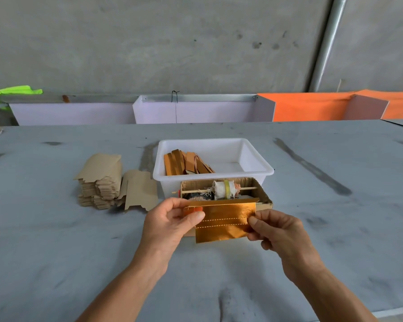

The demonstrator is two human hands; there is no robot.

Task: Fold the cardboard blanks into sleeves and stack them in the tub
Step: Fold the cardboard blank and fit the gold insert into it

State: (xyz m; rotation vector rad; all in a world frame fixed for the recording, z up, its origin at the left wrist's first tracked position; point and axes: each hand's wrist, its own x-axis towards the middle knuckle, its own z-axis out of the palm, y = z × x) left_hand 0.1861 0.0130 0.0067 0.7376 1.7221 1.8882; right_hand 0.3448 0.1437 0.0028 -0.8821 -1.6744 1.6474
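Observation:
I hold a shiny gold cardboard blank (226, 223) with two dashed fold lines above the table, just in front of me. My left hand (170, 219) pinches its left end between thumb and fingers. My right hand (275, 228) pinches its right edge. Behind it stands the white plastic tub (256, 169), with several folded gold sleeves (184, 162) leaning on edge at its left side. A stack of brown flat blanks (100, 180) lies left of the tub, and one loose blank (139, 192) leans against the stack.
A small open cardboard box (262, 191) holding a stick with wrapped rolls (223, 189) sits between the tub and my hands. The grey table (56, 252) spreads wide. White and orange panels (312, 106) line the far edge below a concrete wall.

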